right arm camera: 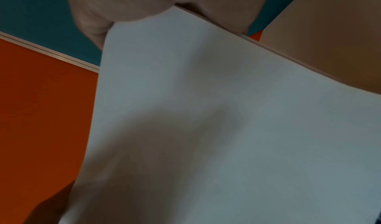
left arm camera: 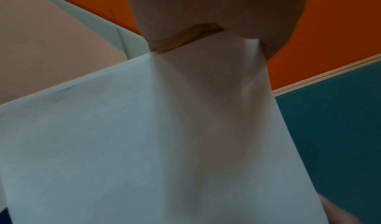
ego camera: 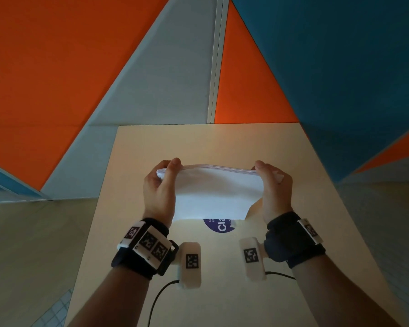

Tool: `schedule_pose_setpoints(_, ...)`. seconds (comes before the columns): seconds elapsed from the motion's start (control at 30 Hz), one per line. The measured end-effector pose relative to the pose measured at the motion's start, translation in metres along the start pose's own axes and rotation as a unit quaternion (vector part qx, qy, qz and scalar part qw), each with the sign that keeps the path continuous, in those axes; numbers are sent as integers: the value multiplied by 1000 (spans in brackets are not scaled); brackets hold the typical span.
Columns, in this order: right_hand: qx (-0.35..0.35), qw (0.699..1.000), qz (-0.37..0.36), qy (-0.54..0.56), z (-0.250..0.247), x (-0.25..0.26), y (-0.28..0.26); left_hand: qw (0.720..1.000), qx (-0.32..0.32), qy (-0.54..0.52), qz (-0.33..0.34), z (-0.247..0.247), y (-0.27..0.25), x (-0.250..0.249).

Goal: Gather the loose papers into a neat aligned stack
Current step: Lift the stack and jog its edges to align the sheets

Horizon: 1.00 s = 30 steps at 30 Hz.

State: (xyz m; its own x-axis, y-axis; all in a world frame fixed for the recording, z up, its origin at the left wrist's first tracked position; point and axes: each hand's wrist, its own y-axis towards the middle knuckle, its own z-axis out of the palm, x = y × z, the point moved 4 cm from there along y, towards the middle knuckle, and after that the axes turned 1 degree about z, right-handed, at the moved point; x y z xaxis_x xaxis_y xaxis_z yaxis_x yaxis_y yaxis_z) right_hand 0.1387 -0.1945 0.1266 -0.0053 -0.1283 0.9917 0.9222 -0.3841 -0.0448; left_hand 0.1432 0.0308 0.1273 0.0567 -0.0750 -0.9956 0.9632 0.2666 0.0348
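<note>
A bundle of white papers (ego camera: 213,194) stands on edge above the beige table (ego camera: 222,291), bowed slightly at the top. My left hand (ego camera: 161,182) grips its left end, thumb on the near face. My right hand (ego camera: 273,185) grips its right end the same way. The papers' lower edge hangs near the tabletop; whether it touches I cannot tell. In the left wrist view the white papers (left arm camera: 123,138) fill the frame under my left hand (left arm camera: 206,15). The right wrist view shows the papers (right arm camera: 226,129) below my right hand (right arm camera: 164,4).
A round purple sticker (ego camera: 219,226) with white lettering lies on the table under the papers. Orange, grey and blue wall panels (ego camera: 57,67) stand behind the table. A black cable (ego camera: 156,300) runs from the wrist camera.
</note>
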Motion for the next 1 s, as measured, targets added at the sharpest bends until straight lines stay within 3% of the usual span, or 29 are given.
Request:
schedule_pose_setpoints(0.37, 50, 998, 12, 39, -1, 1, -6, 1000, -2, 0, 18, -3, -2, 3)
schedule_pose_setpoints(0.53, 32, 999, -17, -3, -6, 0, 3, 1000, 20, 4, 17, -6, -1, 3)
schedule_pose_setpoints(0.8, 48, 998, -29, -18, -7, -1, 3, 993, 110, 29, -2, -15, -5, 8)
schedule_pose_setpoints(1.0, 149, 985, -21, -85, -14, -5, -5, 988, 133, 51, -60, -30, -6, 30)
